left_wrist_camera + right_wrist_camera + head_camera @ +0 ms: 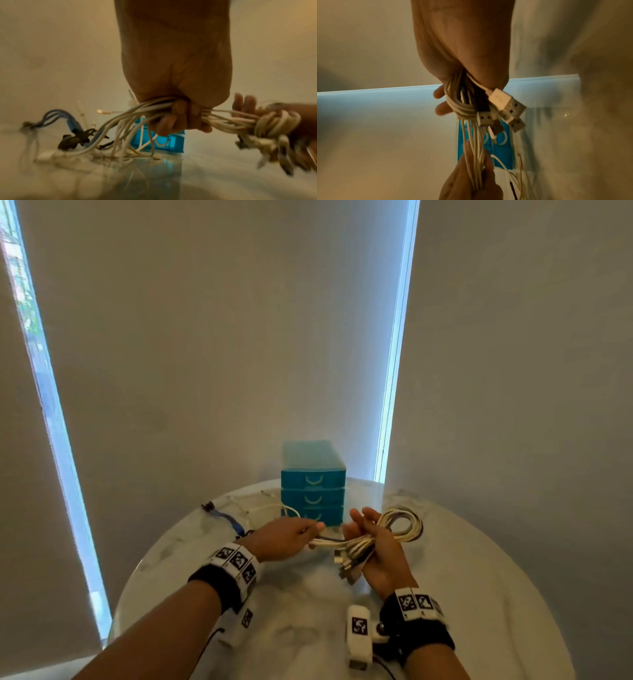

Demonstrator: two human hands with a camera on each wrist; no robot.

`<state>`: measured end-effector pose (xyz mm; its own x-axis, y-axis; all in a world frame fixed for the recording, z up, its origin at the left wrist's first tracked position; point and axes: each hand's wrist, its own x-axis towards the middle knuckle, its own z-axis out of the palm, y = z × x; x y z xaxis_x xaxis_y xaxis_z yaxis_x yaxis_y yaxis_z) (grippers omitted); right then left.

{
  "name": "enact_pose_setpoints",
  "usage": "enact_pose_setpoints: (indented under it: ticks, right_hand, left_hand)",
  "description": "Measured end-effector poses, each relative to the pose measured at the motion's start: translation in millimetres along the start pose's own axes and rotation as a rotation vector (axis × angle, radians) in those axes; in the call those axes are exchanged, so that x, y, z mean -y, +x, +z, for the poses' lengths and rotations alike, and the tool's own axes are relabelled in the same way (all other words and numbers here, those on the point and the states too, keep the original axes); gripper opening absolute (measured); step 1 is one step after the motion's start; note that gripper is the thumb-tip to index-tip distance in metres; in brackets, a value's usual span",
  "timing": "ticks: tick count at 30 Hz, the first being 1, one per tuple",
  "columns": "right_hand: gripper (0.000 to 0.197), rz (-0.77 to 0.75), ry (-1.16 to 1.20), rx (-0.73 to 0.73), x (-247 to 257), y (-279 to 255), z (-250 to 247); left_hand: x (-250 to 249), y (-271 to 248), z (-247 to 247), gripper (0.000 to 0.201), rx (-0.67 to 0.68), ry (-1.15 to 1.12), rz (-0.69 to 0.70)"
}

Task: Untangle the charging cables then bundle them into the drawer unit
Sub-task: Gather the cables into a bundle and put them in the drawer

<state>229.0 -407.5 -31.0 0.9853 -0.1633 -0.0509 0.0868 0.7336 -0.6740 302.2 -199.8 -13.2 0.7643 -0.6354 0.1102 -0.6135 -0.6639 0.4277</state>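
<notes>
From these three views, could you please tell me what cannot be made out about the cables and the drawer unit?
- Head view: the drawer unit's contents; its closed fronts hide them.
- Head view: the bottom drawer's handle, partly behind white cables and the left hand.
- Left wrist view: the plugs hanging from the right hand, smeared by motion blur.
- Right wrist view: how many cables the right hand grips; they overlap.
</notes>
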Motion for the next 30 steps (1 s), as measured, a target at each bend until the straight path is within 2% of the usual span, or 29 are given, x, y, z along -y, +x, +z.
enact_pose_setpoints:
  ticks: [3,5,7,8,10,14,18,20,23,27,30]
  right_hand:
    - [0.035,-0.02,-0.087,-0.041,3,6,-3]
    - [0.03,-0.025,-0.14,-0.112,3,9,-6]
    - [0.01,-0.009,-0.184,-0.197,4,11,-9]
    - [0.012,0.002,-0.195,-0.237,5,11,-10]
    - [0.032,0.012,-0.209,-0.289,6,10,-10]
    - [0.044,-0.029,-0.256,-0.344,6,6,-2]
    - [0.041,-0.007,-0.143,-0.308,14,0,-3]
    - [0.037,-0.036,-0.164,-0.314,17,-2,-5]
    - [0.039,-0.143,-0.257,-0.462,21,1,-9]
    - [0.029,-0.264,-0.406,-0.619,24,10,-18]
    - [0.031,-0.44,-0.623,-0.63,27,9,-14]
  left_hand:
    - [-14,-2,8,0.047,0.076,0.128,-0.004]
    - [-25,-6,11,0.057,0.124,0.203,-0.021]
    - [-35,-8,10,0.079,0.141,0.273,-0.009]
    - [-37,-7,10,0.082,0.127,0.322,0.019]
    - [-36,-4,10,0.076,0.058,0.384,0.074]
    - [-32,5,13,0.065,-0.052,0.376,0.102]
    - [-24,9,14,0.081,-0.118,0.445,0.14]
    - [-29,8,17,0.067,-0.102,0.415,0.103]
    - [-43,3,21,0.042,-0.046,0.38,0.114]
    - [-60,-3,22,0.042,-0.123,0.497,0.163]
    - [-74,-2,25,0.049,-0.212,0.635,0.221]
